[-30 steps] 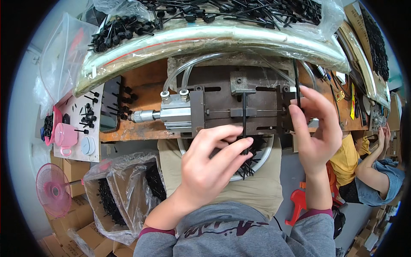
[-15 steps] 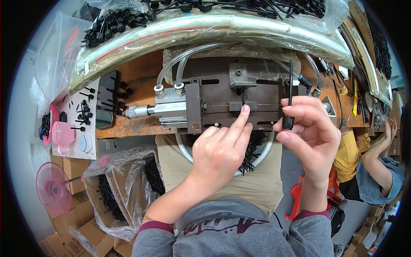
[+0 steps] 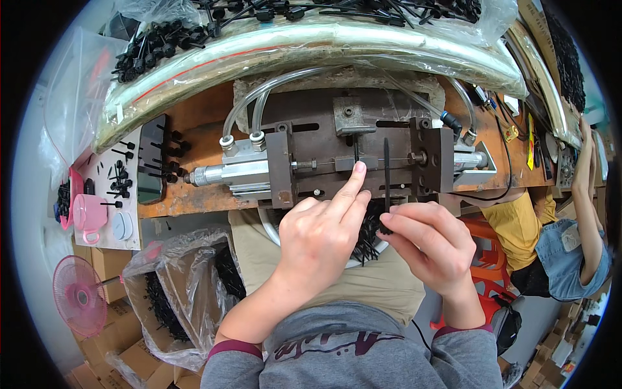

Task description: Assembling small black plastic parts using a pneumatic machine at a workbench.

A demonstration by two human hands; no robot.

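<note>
My left hand (image 3: 321, 233) reaches to the metal clamping fixture (image 3: 317, 107), its index finger stretched out and the others bent. That fingertip touches a thin black stem (image 3: 356, 150) at the small grey block (image 3: 343, 164) in the fixture's middle. To the right, my right hand (image 3: 437, 243) is closed in a pinch on a black plastic part with a long thin stem (image 3: 387, 172). Its stem points upward and its head is mostly covered by my fingers. Below my hands, a round pale-rimmed container (image 3: 269, 228) on my lap holds several black stemmed parts (image 3: 368, 243).
Air cylinders (image 3: 249, 175) flank the fixture, with clear hoses (image 3: 249, 97) arching behind. A plastic-wrapped ledge (image 3: 304, 45) bears piled black parts. A dark flat slab (image 3: 151, 146) with more parts, a pink cup (image 3: 89, 212) and a fan (image 3: 80, 296) are left. Another person's arm (image 3: 583, 175) shows right.
My right hand has moved left and down with the black stemmed part, close to my left hand. The left fingertip stays at the block. The view has shifted slightly.
</note>
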